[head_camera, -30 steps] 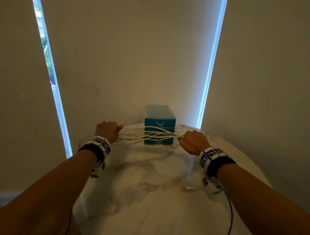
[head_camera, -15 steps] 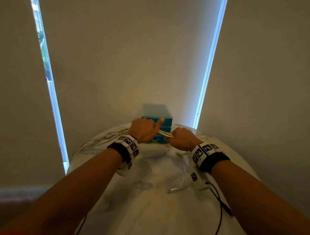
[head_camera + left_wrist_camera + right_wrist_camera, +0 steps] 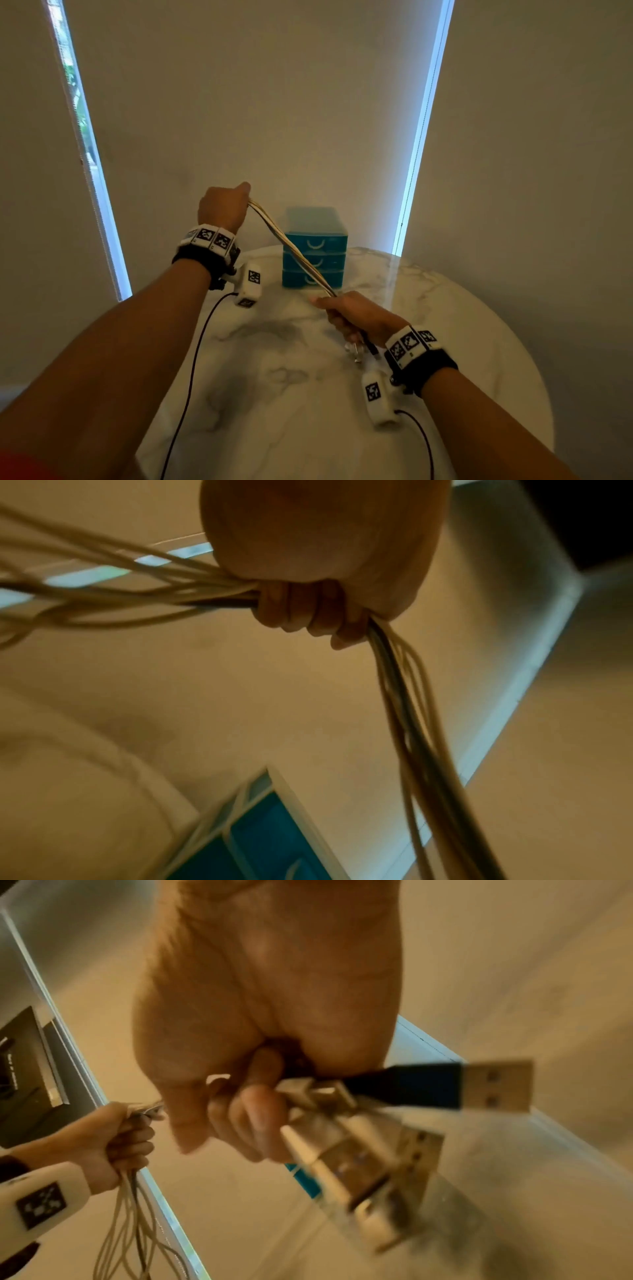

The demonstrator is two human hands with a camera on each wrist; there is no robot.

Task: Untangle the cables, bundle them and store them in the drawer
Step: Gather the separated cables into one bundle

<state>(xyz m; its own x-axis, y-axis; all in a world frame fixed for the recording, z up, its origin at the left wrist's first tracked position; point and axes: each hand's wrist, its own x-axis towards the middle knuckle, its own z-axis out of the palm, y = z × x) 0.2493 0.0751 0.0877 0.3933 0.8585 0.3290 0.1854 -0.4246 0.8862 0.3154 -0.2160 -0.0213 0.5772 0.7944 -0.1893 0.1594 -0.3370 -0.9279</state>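
Observation:
A bundle of several white cables with one dark cable [image 3: 294,251] runs taut and slanted between my two hands. My left hand [image 3: 222,209] is raised above the table and grips the bundle [image 3: 404,723] in a fist, with loose cable trailing out behind it. Lower and nearer, my right hand [image 3: 356,317] grips the plug end just above the table. Several USB plugs [image 3: 383,1139], one with a dark sleeve [image 3: 411,1085], stick out of that fist. The teal three-drawer unit [image 3: 313,255] stands behind the cables, all drawers closed.
The round white marble table [image 3: 291,394] carries only the drawer unit at its far edge. Closed blinds with bright window strips [image 3: 416,137] stand close behind. Thin black sensor leads [image 3: 191,363] hang from both wristbands over the tabletop.
The hands met in front of the drawer unit half a second ago. Now my left hand has risen up and left, my right hand has pulled down towards me, drawing the bundle taut.

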